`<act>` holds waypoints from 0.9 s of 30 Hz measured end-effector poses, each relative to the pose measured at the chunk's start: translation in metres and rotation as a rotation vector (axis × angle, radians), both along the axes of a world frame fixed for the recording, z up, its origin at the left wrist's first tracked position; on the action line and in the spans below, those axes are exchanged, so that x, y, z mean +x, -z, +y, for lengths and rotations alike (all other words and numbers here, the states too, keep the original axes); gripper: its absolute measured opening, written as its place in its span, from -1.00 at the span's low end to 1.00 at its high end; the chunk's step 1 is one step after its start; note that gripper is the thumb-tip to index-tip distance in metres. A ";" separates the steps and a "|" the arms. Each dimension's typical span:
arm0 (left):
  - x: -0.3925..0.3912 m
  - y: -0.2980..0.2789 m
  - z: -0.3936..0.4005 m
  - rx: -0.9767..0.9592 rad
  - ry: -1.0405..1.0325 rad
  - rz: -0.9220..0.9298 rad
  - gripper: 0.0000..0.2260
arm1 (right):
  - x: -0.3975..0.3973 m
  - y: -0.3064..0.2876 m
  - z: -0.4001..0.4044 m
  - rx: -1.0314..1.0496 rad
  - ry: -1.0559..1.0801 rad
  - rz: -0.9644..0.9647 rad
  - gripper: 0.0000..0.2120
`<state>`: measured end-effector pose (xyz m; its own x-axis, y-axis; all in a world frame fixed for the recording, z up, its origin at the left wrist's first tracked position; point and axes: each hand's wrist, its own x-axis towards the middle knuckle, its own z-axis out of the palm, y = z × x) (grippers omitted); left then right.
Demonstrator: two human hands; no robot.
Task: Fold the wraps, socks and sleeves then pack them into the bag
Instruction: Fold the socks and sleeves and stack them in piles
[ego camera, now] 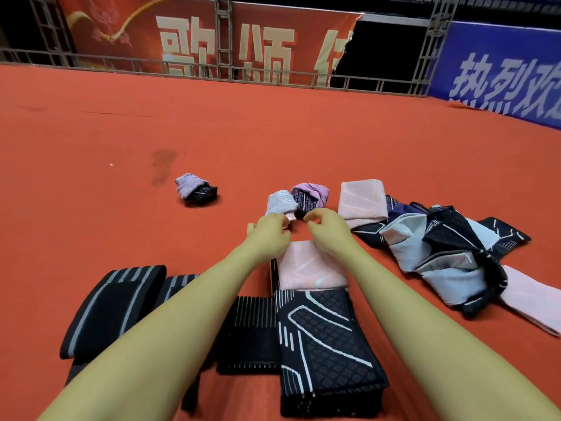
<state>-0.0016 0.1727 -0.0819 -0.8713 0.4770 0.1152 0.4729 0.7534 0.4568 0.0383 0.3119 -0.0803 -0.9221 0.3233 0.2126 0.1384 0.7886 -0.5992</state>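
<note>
My left hand (270, 232) curls its fingertips on the pink edge of a pale lilac rolled sock (280, 202) on the orange floor. Beside it, my right hand (326, 226) has curled fingers next to a purple-and-black rolled sock (311, 196); whether it holds that sock is unclear. Another rolled sock (195, 189) lies apart to the left. Under my wrists a folded pink sleeve (306, 268) lies on a folded black patterned sleeve (324, 338). Black grey-striped wraps (112, 305) and a black ribbed wrap (252, 329) lie near me. No bag is in view.
A second folded pink sleeve (361, 202) lies right of the socks. A loose heap of black, grey and purple sleeves (449, 247) spreads at the right, with a pink piece (534, 299) at its edge. A metal railing (212, 71) and banners bound the far floor.
</note>
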 end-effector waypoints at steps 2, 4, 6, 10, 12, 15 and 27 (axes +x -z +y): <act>-0.017 0.001 0.003 0.027 -0.047 -0.007 -0.71 | -0.019 0.000 0.006 -0.035 -0.046 0.010 -0.69; -0.033 0.004 0.007 0.045 -0.077 -0.002 -0.70 | -0.037 0.001 0.011 -0.005 -0.107 -0.025 -0.65; -0.049 0.008 0.012 0.068 -0.084 0.006 -0.67 | -0.055 0.002 0.016 0.029 -0.160 -0.069 -0.61; -0.077 0.020 0.021 0.092 -0.092 0.006 -0.65 | -0.086 0.010 0.020 0.091 -0.270 -0.111 -0.62; -0.087 0.026 0.023 0.070 -0.090 -0.020 -0.65 | -0.096 0.016 0.022 0.134 -0.288 -0.110 -0.64; -0.094 0.034 0.023 0.081 -0.087 -0.023 -0.65 | -0.101 0.022 0.027 0.201 -0.256 -0.093 -0.72; -0.079 0.023 0.017 0.160 -0.115 0.056 -0.69 | -0.081 0.004 0.020 0.264 -0.288 0.154 -0.93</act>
<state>-0.0801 0.1902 -0.1045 -0.9093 0.3463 0.2309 0.4155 0.7239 0.5507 -0.0426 0.3323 -0.0842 -0.9178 -0.0276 0.3961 -0.1859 0.9113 -0.3674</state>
